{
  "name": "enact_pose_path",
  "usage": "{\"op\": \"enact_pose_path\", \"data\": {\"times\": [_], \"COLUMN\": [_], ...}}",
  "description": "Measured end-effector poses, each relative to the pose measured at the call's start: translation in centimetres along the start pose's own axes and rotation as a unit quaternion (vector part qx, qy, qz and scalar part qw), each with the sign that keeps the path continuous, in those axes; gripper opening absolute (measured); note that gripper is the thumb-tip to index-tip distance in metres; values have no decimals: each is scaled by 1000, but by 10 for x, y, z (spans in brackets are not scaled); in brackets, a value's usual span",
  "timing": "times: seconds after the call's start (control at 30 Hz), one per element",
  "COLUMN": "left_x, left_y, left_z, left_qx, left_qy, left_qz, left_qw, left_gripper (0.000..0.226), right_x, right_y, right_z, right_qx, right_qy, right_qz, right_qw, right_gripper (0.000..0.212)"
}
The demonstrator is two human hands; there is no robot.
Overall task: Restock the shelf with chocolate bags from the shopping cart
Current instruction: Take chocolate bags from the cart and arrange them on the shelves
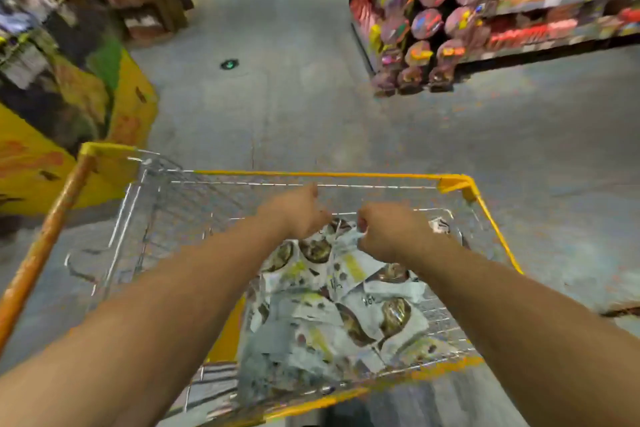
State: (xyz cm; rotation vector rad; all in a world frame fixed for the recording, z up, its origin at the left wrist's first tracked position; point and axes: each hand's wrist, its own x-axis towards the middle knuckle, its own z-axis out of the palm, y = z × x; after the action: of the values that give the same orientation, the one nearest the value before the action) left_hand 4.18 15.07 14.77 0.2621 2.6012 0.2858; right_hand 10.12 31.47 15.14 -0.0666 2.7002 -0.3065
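A wire shopping cart [346,175] with a yellow rim stands in front of me. Inside lie several white chocolate bags [349,302] printed with brown rounds and yellow marks. Both my arms reach down into the cart. My left hand [298,213] and my right hand [388,232] hang over the far end of the pile with curled fingers. They seem to pinch the top edge of one bag [341,236], though blur hides the fingertips. A shelf [485,10] of colourful packets stands ahead on the right.
Yellow cardboard display bins [69,135] stand close on the left of the cart. Stacked brown boxes [135,0] line the left aisle farther back. A grey concrete floor [277,80] runs ahead between the displays, with a small green mark on it.
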Motion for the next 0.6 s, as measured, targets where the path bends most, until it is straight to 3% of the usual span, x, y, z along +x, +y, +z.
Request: {"op": "enact_pose_path", "data": {"times": [0.17, 0.3, 0.43, 0.6], "left_x": [57, 98, 123, 140], "left_y": [-82, -124, -153, -183], "left_z": [94, 142, 167, 172], "left_qx": [24, 76, 66, 117], "left_qy": [-84, -79, 52, 271], "left_qz": [-48, -66, -66, 8], "left_qw": [995, 992, 994, 955], "left_gripper": [63, 47, 35, 46], "right_x": [69, 117, 159, 201], "right_y": [2, 11, 15, 2], "right_z": [113, 170, 214, 250], "right_qx": [52, 68, 151, 276], "right_qy": [-95, -129, -117, -80], "right_qz": [57, 123, 206, 233], "right_qw": [992, 982, 960, 929], "right_gripper": [19, 36, 66, 70]}}
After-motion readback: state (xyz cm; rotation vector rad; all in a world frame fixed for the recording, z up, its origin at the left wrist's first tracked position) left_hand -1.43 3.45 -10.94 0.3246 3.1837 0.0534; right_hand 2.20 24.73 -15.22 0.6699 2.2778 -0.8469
